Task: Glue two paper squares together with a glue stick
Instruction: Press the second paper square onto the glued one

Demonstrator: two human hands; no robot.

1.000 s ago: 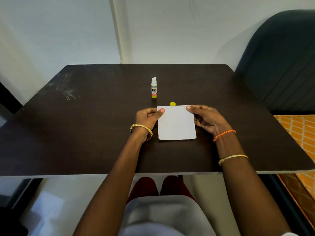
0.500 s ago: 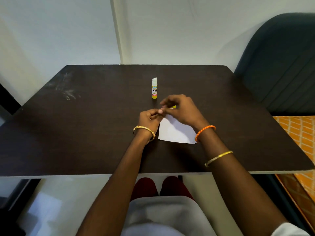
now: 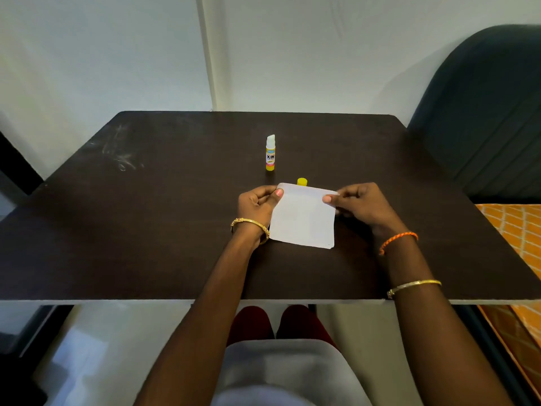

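Head view looks down on our two hands at the middle of a dark worktop (image 3: 146,230). Our left hand (image 3: 257,205) pinches the far left corner of the white paper (image 3: 303,218), thumb on top and the other fingers curled out of sight behind the sheet. Our right hand (image 3: 361,205) pinches the far right corner the same way, its fingertips partly covered by the paper's edge. The paper's far edge looks raised off the worktop, while its near edge sits low, though we cannot tell if it touches the surface. We see one white face only; whether this is a single square or two squares stacked is not possible to make out.

At 12 o'clock from the paper, just beyond its far edge, a yellow cap (image 3: 301,181) shows only its top, the rest hidden behind the sheet. Farther off at about 11 o'clock stands the glue stick (image 3: 270,153), upright and uncapped, its white tip exposed; its label is too small to read fully. At 3 o'clock a dark chair (image 3: 483,118) is cut off by the frame.
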